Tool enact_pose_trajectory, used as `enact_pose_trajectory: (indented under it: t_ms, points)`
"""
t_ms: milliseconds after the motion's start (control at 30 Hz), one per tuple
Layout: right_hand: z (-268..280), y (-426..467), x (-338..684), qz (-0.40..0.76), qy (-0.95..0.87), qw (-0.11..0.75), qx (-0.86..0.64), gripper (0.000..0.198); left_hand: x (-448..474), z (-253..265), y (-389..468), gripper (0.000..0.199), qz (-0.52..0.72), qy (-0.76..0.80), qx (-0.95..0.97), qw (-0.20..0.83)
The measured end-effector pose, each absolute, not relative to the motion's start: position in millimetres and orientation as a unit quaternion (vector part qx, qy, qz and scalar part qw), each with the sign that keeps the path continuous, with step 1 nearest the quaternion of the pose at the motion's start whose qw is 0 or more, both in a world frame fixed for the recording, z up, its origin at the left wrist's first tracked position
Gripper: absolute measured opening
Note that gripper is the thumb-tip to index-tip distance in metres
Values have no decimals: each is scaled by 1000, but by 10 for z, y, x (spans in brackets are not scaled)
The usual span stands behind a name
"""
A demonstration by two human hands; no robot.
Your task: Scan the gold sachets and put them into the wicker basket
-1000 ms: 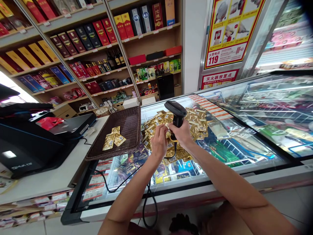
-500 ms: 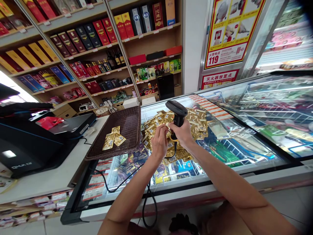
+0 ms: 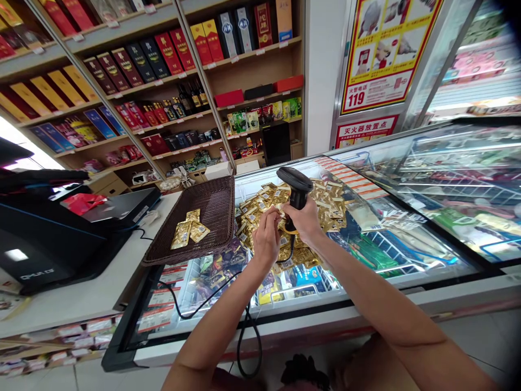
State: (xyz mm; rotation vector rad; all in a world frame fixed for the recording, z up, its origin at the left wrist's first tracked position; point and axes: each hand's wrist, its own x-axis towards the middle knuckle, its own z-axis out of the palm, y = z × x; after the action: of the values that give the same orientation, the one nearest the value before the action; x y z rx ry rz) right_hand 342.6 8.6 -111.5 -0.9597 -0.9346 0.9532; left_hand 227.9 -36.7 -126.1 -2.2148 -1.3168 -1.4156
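Observation:
My right hand (image 3: 306, 220) is wrapped round the handle of a black barcode scanner (image 3: 296, 179), held upright with its head on top. Close beside it, my left hand (image 3: 266, 237) is closed, fingertips pinched together near the scanner's handle; what they hold, if anything, is too small to make out. Beneath both hands spreads a heap of gold foil packets (image 3: 331, 200) on the freezer's glass top. To the left, a brown woven basket (image 3: 217, 203) contains several gold packets (image 3: 181, 234). The scanner's black cable (image 3: 257, 336) loops down over the freezer's front edge.
The glass-topped freezer (image 3: 391, 293) runs to the right, with frozen goods in wire baskets inside. On the left counter (image 3: 87, 296) stands a black checkout machine (image 3: 44, 239). Shelves of boxes and bottles (image 3: 154, 98) rise behind, and a red and yellow poster (image 3: 386, 54) hangs at the back.
Almost nothing differs. Both hands and the scanner have shifted very slightly to the right, with the same grip.

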Motion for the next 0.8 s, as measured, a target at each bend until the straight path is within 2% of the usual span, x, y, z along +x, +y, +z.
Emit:
enact_pose_trajectory:
  t_ms: [500,800]
  points:
    - [-1123,109,3460,421,-415,665,-456,35,2246,-1273,-374,18,-471,-420,-768,108]
    - [-1078,179,3567,424,-376,687,-455,34,2238,-1370,-445,20,-467,-401,-787,53]
